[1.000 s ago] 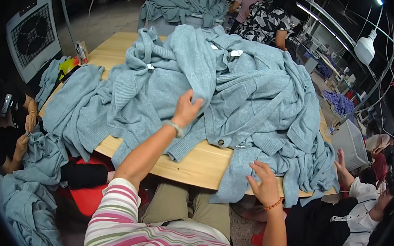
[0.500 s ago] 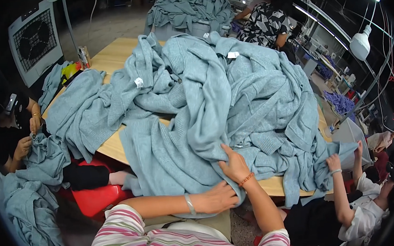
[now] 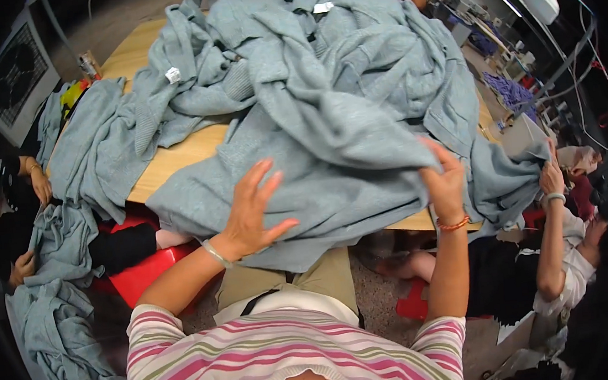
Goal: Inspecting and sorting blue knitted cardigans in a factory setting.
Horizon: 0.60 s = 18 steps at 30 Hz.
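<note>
A grey-blue knit sweater (image 3: 304, 197) lies spread at the near edge of the table, part of it hanging over toward my lap. My right hand (image 3: 448, 182) pinches a raised fold of it between thumb and fingers at the right. That fold stretches up and left into the pile of like knitwear (image 3: 372, 56). Over the sweater's left part is my left hand (image 3: 254, 212), its fingers spread and nothing in them. Whether its palm touches the cloth I cannot tell.
The wooden table (image 3: 163, 169) shows between garments. At the left a person's hands (image 3: 39, 186) hold similar knitwear above a red stool (image 3: 149, 266). Another person's hand (image 3: 551, 177) at the right lifts a piece of cloth. A lamp (image 3: 541, 1) hangs at the upper right.
My hands have moved apart: the right to the right and up with a fold of the sweater, the left leftward and up, off the cloth it was on. The view has tipped downward.
</note>
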Each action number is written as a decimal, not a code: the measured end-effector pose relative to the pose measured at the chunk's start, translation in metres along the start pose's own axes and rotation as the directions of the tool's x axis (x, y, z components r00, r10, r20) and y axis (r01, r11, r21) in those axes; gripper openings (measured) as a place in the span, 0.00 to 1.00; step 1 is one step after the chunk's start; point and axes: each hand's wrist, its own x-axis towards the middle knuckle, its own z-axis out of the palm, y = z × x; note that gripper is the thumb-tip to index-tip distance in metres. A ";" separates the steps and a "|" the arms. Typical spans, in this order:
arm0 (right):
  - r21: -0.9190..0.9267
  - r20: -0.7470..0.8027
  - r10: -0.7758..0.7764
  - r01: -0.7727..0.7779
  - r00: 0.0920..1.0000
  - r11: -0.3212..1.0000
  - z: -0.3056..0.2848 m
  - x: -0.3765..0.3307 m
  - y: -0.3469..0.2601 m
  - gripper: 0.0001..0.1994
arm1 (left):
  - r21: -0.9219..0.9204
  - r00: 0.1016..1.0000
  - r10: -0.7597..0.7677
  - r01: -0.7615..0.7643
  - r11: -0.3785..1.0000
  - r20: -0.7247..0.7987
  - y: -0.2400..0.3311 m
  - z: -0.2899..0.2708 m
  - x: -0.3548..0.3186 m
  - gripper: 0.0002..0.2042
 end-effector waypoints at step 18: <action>-0.111 -0.125 0.164 -0.178 0.979 0.978 0.123 -0.109 0.071 0.30 | -0.855 0.980 -0.130 0.194 0.481 0.149 0.104 -0.062 0.176 0.12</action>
